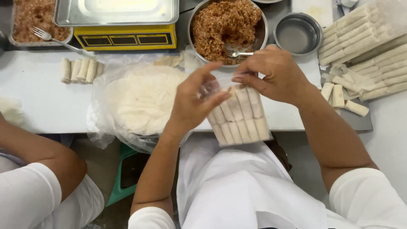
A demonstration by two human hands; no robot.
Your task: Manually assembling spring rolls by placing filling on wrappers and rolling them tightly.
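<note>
a: clear plastic bag of pale rolled spring rolls (239, 116) is held up over the lap, just in front of the near edge of the white worktable (42, 97). how is it gripped?

b: its open top is pinched from both sides. the left hand (196, 99) is closed on the upper left corner, thumb against fingertips; the right hand (273, 74) is curled over the upper right, fingers pressed together on the film.

a: which way is the bag laid out from the fingers?

b: it hangs below and toward the body. the rolls are packed side by side, and their long axis is seen running from the pinched mouth down toward the lap, slightly tilted. neither hand is clearly nearer; the mouth is shared between them.

a: what is placed around it?

b: a stack of round pale wrappers in thin plastic (142, 99) is set just left of the left hand. a steel bowl of brown minced filling with a fork (227, 29) is found beyond the right hand, beside an empty small steel bowl (298, 33). stacked finished rolls (369, 46) are piled at far right, four rolls (80, 70) at left near a yellow scale (125, 39). another person's arm (42, 157) is seen at lower left.
</note>
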